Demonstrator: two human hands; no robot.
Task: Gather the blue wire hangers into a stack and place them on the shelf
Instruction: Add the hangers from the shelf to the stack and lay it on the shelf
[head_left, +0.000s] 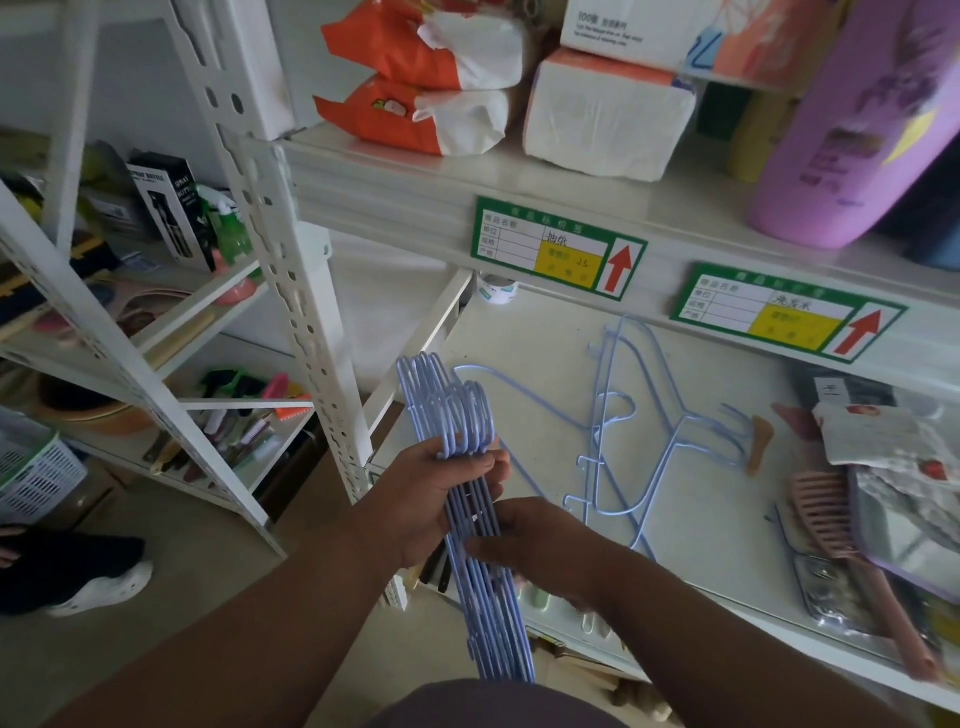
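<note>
A stack of several blue wire hangers (452, 410) is held upright in front of the white shelf (727, 530), hooks pointing up. My left hand (441, 499) grips the stack just below the hooks. My right hand (535, 540) holds the same stack lower down, fingers wrapped around its shoulders. The stack's lower part (493, 623) hangs down towards my body. A few loose blue hangers (644, 415) lie spread flat on the shelf surface, to the right of my hands.
A pink comb (826, 514), packaged goods (883, 441) and a wooden piece (758, 441) lie at the shelf's right. Tissue packs (608, 114) and a purple bottle (852, 135) stand on the shelf above. A white upright post (291, 291) stands left, with another cluttered rack (156, 322) beyond.
</note>
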